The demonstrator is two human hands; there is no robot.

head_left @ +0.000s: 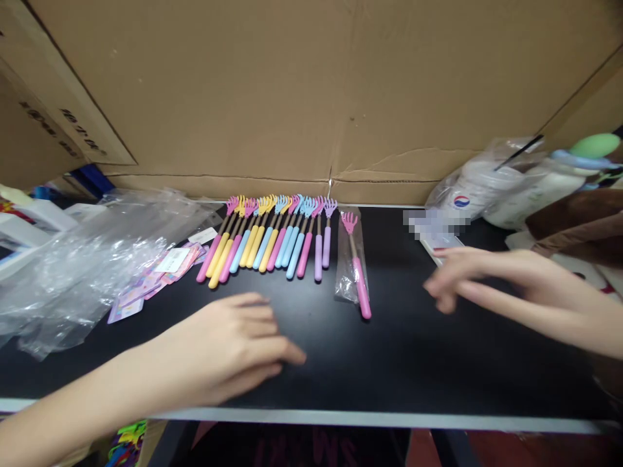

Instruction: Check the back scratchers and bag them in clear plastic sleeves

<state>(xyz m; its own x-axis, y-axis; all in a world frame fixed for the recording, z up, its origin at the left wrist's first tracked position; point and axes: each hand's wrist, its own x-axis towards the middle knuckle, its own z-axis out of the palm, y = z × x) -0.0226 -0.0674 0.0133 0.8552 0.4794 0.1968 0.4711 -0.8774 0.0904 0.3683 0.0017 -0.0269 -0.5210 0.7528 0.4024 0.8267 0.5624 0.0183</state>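
A row of several back scratchers (272, 240) with pink, yellow, blue and purple handles lies along the back of the black table. To their right, one pink back scratcher (360, 282) sits partly inside a clear plastic sleeve (344, 272), its handle end sticking out. My left hand (248, 350) hovers over the table in front of the row, fingers loosely stretched, holding nothing. Off to the right, my right hand (467, 279) is slightly blurred, its fingers apart and nothing visible in them. It is nearest to a pale flat object (431, 243), partly pixelated.
Clear plastic bags (111, 246) pile up at the left, beside colourful printed cards (160, 275). A bagged cup with a straw (481, 188), a white bottle (535, 188) and a brown item (579, 224) stand at the right. Cardboard (292, 97) walls the back.
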